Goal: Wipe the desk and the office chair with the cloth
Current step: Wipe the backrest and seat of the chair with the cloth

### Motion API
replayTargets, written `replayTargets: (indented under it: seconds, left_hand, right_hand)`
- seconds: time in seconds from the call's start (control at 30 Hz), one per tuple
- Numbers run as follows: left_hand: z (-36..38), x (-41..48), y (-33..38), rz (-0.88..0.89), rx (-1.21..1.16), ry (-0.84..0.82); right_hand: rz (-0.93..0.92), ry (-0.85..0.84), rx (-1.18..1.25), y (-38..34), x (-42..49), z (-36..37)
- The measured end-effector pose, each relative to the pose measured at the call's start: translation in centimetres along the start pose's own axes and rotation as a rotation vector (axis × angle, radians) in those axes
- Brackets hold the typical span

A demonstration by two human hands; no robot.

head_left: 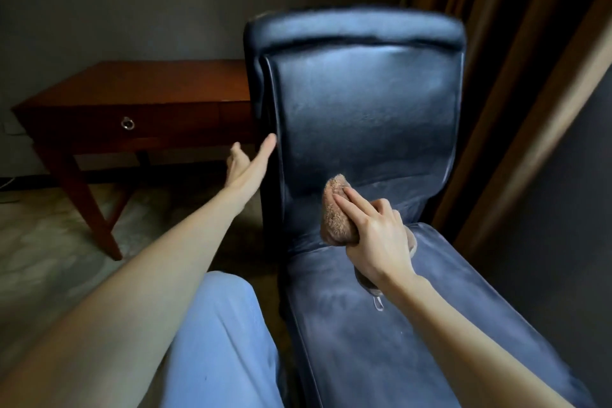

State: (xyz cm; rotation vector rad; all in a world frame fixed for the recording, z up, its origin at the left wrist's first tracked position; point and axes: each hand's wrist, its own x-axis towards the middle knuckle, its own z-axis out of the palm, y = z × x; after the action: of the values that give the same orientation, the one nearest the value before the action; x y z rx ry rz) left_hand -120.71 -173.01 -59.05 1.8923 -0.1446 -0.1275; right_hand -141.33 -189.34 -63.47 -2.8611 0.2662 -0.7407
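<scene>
A dark blue leather office chair (364,109) fills the middle, its seat running toward me at the lower right. My right hand (377,238) grips a bunched brown cloth (336,215) and holds it against the crease where the backrest meets the seat. My left hand (250,159) reaches out with straight fingers and touches the backrest's left edge. A reddish-brown wooden desk (132,89) with a ring-pull drawer stands behind the chair on the left.
Brown curtains (516,43) hang close behind and to the right of the chair. My knee in light blue trousers (218,334) is at the bottom, left of the seat. Patterned carpet (39,242) lies under the desk. A grey wall is behind.
</scene>
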Motion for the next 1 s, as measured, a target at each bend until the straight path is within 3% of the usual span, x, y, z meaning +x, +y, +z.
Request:
replayTargets:
  seconds: [0.1, 0.37, 0.6, 0.67, 0.73, 0.8, 0.87, 1.0]
  left_hand:
    - [2.5, -0.6, -0.2, 0.045, -0.082, -0.071]
    - [4.2, 0.6, -1.2, 0.069, -0.19, -0.057]
    - [5.3, 3.3, -2.3, 0.083, -0.049, -0.084]
    - [5.9, 4.0, -1.6, 0.074, -0.058, -0.12]
    - [6.6, 4.5, -1.0, 0.083, -0.073, -0.133]
    - [7.6, 4.9, -1.0, 0.102, -0.082, -0.124]
    - [8.4, 5.4, -1.4, 0.101, -0.074, -0.098]
    - [8.8, 5.5, -1.6, 0.129, -0.1, -0.036]
  right_hand:
    - [-0.08, 0.029, -0.008, -0.8, 0.6, 1.6]
    - [-0.282, 0.181, -0.046, -2.2, 3.4, 6.4]
    - [-0.224, 0.254, -0.053, -2.2, 3.0, 13.3]
    - [-0.278, 0.14, -0.128, -0.5, 1.9, 14.5]
    - [-0.255, -0.181, -0.238, 1.8, 0.2, 16.2]
    - [0.019, -0.405, -0.217, 4.6, -1.3, 17.7]
    - [0.12, -0.333, -0.174, 5.9, -1.0, 17.0]
    - [-0.072, -0.055, -0.058, 5.9, 1.3, 13.1]
